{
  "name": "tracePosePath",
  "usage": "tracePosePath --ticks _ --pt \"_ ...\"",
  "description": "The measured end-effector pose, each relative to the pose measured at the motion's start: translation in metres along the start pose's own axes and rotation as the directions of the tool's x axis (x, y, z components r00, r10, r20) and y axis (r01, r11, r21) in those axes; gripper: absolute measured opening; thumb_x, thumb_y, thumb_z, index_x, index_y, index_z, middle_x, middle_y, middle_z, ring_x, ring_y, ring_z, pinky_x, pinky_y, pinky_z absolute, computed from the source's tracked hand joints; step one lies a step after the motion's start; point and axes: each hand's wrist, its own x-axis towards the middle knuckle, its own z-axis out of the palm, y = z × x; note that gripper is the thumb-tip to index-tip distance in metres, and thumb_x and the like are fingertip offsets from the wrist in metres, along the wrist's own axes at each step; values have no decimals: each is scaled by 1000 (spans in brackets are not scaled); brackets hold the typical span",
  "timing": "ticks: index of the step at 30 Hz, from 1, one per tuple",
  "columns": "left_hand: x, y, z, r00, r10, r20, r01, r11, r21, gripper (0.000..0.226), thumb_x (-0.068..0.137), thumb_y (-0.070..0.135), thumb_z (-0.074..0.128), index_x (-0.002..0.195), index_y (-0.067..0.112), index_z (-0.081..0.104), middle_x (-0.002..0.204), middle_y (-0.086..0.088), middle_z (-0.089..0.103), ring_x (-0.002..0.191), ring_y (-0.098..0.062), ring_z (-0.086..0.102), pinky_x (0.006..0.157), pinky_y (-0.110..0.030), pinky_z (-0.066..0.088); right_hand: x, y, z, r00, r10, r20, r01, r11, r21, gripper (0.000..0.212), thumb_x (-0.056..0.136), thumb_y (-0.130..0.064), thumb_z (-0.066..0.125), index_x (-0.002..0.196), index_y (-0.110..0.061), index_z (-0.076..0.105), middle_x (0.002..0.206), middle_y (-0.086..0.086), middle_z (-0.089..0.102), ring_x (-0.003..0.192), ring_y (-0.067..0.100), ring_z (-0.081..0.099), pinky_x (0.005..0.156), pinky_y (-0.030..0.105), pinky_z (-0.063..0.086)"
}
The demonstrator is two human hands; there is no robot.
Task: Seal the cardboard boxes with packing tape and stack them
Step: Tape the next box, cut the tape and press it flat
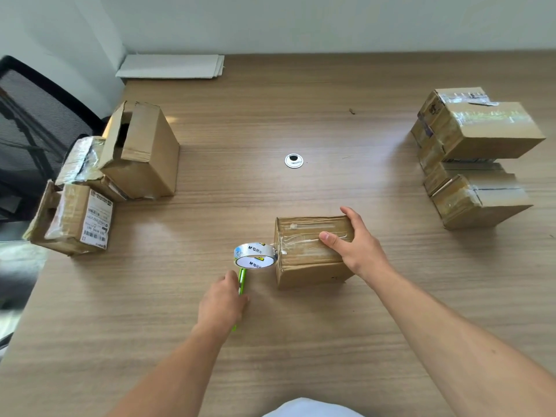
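Right hand (pixel 358 248) at box (pixel 304 273) edge (left hand (pixel 221 302) on cutter (pixel 242 279))

R hand (pixel 358 245) grips right end of small brown cardboard box (pixel 304 275) mid wood-grain counter (pixel 301 341), thumb on taped top. At box's left edge, clear tape roll (pixel 255 255), joined by strip. L hand (pixel 222 299) covers slim green plastic tool (pixel 242 279); grip unclear.

A wood-grain table (pixel 301 341) carries one taped box (pixel 310 275) near the front, a tape roll (pixel 255 255) and a green cutter (pixel 242 278) just beside it, open boxes (pixel 141 152) at left, sealed boxes (pixel 481 130) stacked at right, and white sheets (pixel 171 66) at the far corner.
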Motion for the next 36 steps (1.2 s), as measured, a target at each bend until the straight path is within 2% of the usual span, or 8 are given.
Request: tracePosePath --ticks 9,11,14,16,21,27,33,36 --pt "20 -12 -27 996 -80 49 91 943 -320 29 84 26 78 77 18 52 74 1 58 70 -22 55 60 -31 42 -1 1 0 1000 -7 -3 7 1000 -2 84 79 -64 73 150 -49 30 151 3 48 136 26 47 107 34 38" --pt "28 -9 -51 986 -47 -158 -14 932 -363 19 87 21 73 79 20 55 74 5 59 79 -25 59 67 -33 42 -1 0 0 1000 -8 -7 8 1000 -4 83 80 -63 73 150 -48 31 150 3 49 135 26 48 106 33 39" --pt "34 14 -85 887 280 -367 -365 912 -186 6 89 18 66 94 20 63 83 9 61 85 -19 56 76 -31 39 -1 -1 1 1000 -10 -10 10 1000 -8 82 80 -62 73 150 -48 32 149 3 50 134 26 49 104 31 39" --pt "38 37 -95 854 475 -212 -504 858 -105 18 90 23 65 108 19 67 98 6 63 96 -17 57 88 -30 42 -1 -2 1 1000 -7 -10 7 1000 -7 83 80 -62 74 150 -49 32 148 3 51 133 26 49 105 32 39" --pt "45 76 -91 838 451 308 -432 892 -132 17 94 31 67 111 29 66 113 8 68 108 -15 63 98 -34 50 -2 -2 1 1000 -6 -17 6 1000 -2 83 80 -61 74 150 -48 32 148 3 52 133 26 50 104 30 39" --pt "50 81 -84 828 431 358 -364 899 -242 7 94 20 68 98 23 64 95 9 68 65 -20 67 67 -29 55 -1 -1 1 1000 -8 -20 8 1000 -7 82 81 -60 74 150 -47 32 149 3 51 135 26 48 101 28 37" --pt "53 80 -80 845 402 352 -305 904 -299 14 91 9 70 86 21 65 79 3 69 54 -8 57 56 -23 50 -1 -1 2 1000 -9 -20 8 1000 -15 82 80 -61 74 150 -48 33 147 3 52 133 26 49 102 29 38" --pt "55 80 -77 852 374 367 -275 915 -295 12 91 10 68 85 20 67 80 -1 72 61 -20 55 64 -30 49 -1 -1 2 1000 -11 -20 11 1000 -25 83 80 -62 74 150 -48 32 148 3 52 134 26 49 104 31 39"
